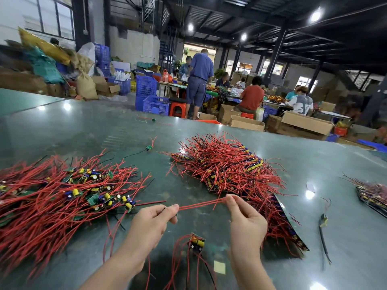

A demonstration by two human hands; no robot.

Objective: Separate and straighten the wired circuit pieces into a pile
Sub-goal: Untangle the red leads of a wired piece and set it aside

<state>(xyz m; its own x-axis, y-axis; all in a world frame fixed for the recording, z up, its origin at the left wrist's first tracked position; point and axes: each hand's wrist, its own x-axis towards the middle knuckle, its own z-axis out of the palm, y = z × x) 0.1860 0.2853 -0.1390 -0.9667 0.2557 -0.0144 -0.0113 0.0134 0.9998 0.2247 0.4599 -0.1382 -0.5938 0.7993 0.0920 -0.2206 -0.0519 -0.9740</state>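
1. Nearest the camera, a small circuit board (196,242) lies on the dark green bench (335,168) between the two forearms, red wires trailing from it toward the viewer; a pale square scrap (219,267) lies just beside it.
2. The left hand (150,221) pinches one end of a pair of red wires (202,204) between thumb and forefinger, the other fingers curled.
3. The right hand (246,220) pinches the other end of the same wires at its fingertips, so the strand runs nearly straight between the hands, above the bench.
4. To the left lies a loose tangled heap (62,195) of boards with red wires, yellow and blue components showing.
5. To the right, behind and beside the right hand, sits a stacked pile (230,166) with boards lined up and wires fanning out.
6. A single green board (149,147) lies apart between the heaps, farther back.
7. A further bundle (372,194) sits at the right edge.
8. Beyond the bench, people (199,80) work at tables among blue crates (146,95) and cardboard boxes (307,122).
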